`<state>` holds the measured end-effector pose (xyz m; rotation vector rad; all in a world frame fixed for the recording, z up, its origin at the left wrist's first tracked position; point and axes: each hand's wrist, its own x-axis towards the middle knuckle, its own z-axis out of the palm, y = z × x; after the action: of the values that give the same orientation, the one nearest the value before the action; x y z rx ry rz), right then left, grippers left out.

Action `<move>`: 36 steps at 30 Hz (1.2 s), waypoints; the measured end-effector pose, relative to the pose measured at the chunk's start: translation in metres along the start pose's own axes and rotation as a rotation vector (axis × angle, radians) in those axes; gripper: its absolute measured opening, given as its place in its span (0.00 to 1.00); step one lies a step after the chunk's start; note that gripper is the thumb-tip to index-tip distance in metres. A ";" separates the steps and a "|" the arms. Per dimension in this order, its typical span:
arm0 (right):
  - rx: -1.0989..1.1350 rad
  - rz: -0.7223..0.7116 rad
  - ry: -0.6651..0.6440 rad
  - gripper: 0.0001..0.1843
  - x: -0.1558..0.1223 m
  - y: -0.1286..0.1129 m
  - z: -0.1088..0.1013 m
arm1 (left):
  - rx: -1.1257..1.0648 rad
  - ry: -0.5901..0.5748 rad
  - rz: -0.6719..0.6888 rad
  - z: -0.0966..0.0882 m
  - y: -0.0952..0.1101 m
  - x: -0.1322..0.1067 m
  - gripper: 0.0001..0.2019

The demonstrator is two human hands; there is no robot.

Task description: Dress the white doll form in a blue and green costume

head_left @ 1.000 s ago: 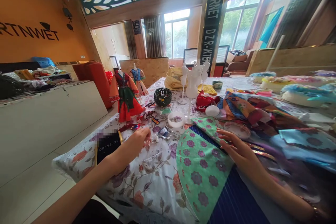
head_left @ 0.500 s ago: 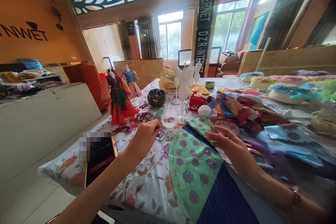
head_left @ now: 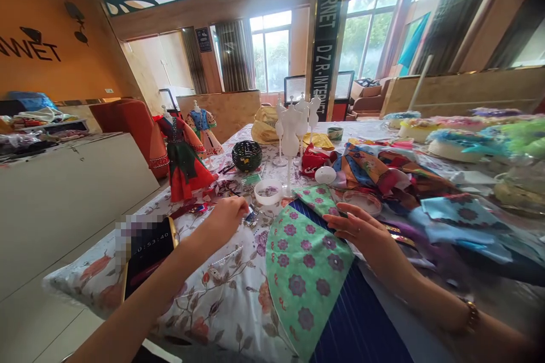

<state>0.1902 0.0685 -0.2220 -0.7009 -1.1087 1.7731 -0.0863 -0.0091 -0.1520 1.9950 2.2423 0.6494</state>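
My left hand (head_left: 225, 218) reaches over the floral tablecloth (head_left: 238, 300), its fingers curled down among small packets and beads (head_left: 251, 216) near a white round dish (head_left: 268, 191); what it pinches is hidden. My right hand (head_left: 361, 232) rests on the edge of a green fan-shaped cloth with purple flowers (head_left: 304, 272), fingers stretched and slightly apart. That cloth lies over a dark blue striped fabric (head_left: 366, 323). A string of white pearls (head_left: 227, 258) lies on the tablecloth below my left hand.
A phone (head_left: 149, 252) lies at the table's left edge. A doll in a red and green dress (head_left: 183, 161), a black woven bowl (head_left: 247, 155) and white mannequin stands (head_left: 290, 136) stand further back. Colourful fabric scraps (head_left: 395, 176) pile on the right.
My left hand moved forward from the pearls toward the small packets, then dipped down onto them. My right hand stayed on the green cloth. The camera turned slightly right.
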 end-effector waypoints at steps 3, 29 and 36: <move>-0.018 -0.008 0.004 0.19 0.000 0.000 0.000 | 0.009 -0.041 -0.045 -0.011 -0.011 -0.007 0.10; -0.082 -0.051 0.013 0.18 -0.002 0.000 0.000 | -0.723 -0.085 -0.267 -0.001 -0.040 -0.033 0.10; -0.116 -0.055 0.007 0.16 -0.003 -0.002 0.000 | -1.155 -0.041 -0.382 0.010 -0.033 -0.034 0.08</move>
<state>0.1917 0.0659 -0.2204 -0.7382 -1.2229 1.6691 -0.1084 -0.0412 -0.1803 0.9630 1.4943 1.3709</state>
